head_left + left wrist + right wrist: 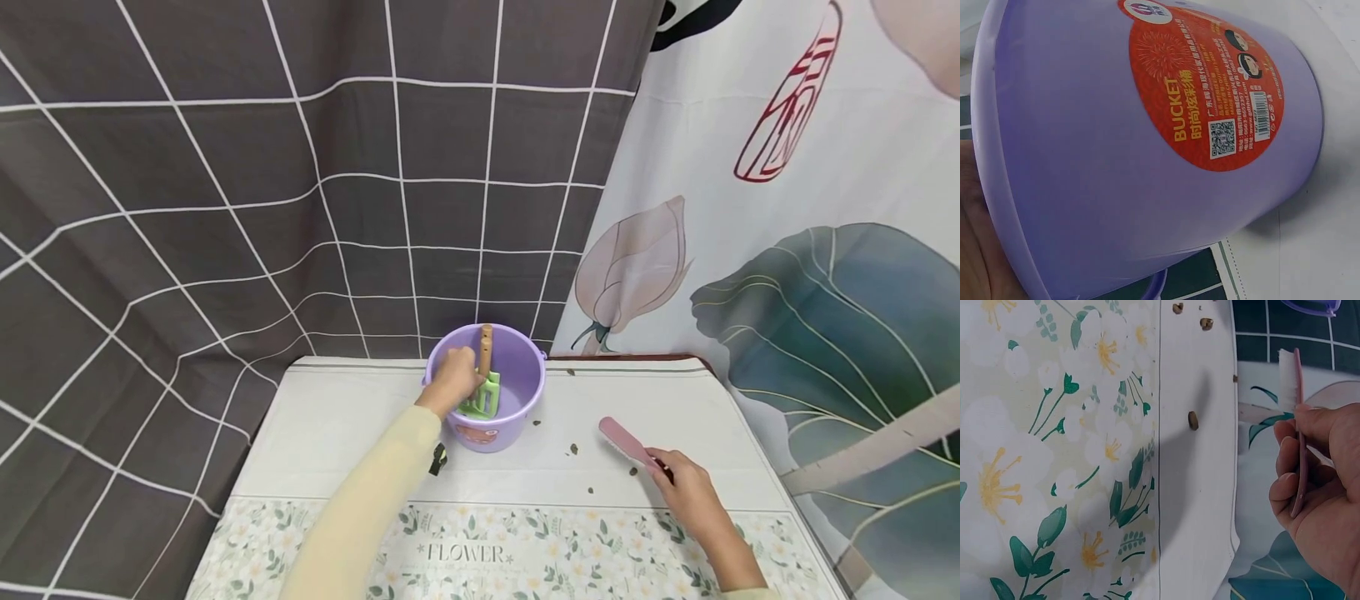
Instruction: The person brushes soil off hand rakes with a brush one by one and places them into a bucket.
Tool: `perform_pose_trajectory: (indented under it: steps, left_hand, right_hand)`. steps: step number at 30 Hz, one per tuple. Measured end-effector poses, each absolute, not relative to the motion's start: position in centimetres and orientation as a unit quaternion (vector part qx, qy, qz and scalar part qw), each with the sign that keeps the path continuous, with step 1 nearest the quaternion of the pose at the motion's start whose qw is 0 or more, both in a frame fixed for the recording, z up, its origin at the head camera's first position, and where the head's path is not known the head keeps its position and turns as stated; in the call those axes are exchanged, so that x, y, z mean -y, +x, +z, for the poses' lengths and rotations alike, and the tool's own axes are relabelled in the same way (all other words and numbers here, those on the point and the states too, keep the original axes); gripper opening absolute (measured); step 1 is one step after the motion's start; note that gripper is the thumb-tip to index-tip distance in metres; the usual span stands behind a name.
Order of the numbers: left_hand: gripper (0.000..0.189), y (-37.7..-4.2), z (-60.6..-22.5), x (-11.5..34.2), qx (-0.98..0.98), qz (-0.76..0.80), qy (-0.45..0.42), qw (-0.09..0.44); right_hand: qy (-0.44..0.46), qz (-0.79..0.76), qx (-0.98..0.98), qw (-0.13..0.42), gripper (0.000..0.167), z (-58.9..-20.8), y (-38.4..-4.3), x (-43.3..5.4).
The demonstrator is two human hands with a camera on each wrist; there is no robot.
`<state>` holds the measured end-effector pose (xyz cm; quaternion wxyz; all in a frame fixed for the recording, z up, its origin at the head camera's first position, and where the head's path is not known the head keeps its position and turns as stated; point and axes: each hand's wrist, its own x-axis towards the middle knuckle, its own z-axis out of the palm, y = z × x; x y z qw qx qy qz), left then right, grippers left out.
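Observation:
A purple bucket (528,367) stands upright at the back of the table. Green-headed garden tools (491,400) with wooden handles lean inside it. My left hand (453,377) reaches over the bucket's left rim, beside the tools; its fingertips are hidden, so a hold on a tool cannot be made out. In the left wrist view the bucket's red label (1210,94) shows, with part of the palm at the rim. On the right, my right hand (690,492) grips a pink brush (622,437) by its handle. White bristles (1287,378) show in the right wrist view.
Small brown crumbs (573,448) lie scattered on the white table (360,417) between bucket and brush. A flower-patterned strip (465,533) covers the table's near part. Dark checked curtain (442,217) hangs behind. Beside the left sleeve is a small black-and-yellow object (438,458).

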<state>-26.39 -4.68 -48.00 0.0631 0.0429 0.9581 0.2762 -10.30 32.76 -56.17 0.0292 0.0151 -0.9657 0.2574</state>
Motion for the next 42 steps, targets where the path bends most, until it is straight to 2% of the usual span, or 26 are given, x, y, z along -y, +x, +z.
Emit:
perform_pose_trajectory:
  steps: [6,13,33,38,42]
  left_hand:
    - [0.017,-26.7,-48.3,4.8,-0.956,0.284,0.036,0.068]
    - [0.018,-27.2,-48.4,4.7,-0.941,0.319,0.004,0.11]
    - [0.017,-27.4,-48.3,4.7,-0.934,0.339,-0.001,0.111]
    - [0.013,-27.1,-48.1,5.0,-0.931,0.351,0.008,0.099]
    - [0.011,-26.3,-47.8,5.4,-0.937,0.344,0.038,0.048]
  right_hand:
    - [0.018,0.257,0.966,0.032,0.035,-56.1,-10.1,-33.0]
    - [0.01,0.257,0.966,0.016,0.036,-56.2,-9.7,-33.3]
    - [0.002,0.27,0.963,-0.013,0.035,-56.8,-9.9,-32.4]
    - [-0.004,0.272,0.962,-0.015,0.034,-57.0,-9.8,-31.9]
    - [-0.006,0.271,0.962,-0.014,0.034,-57.0,-9.7,-31.8]
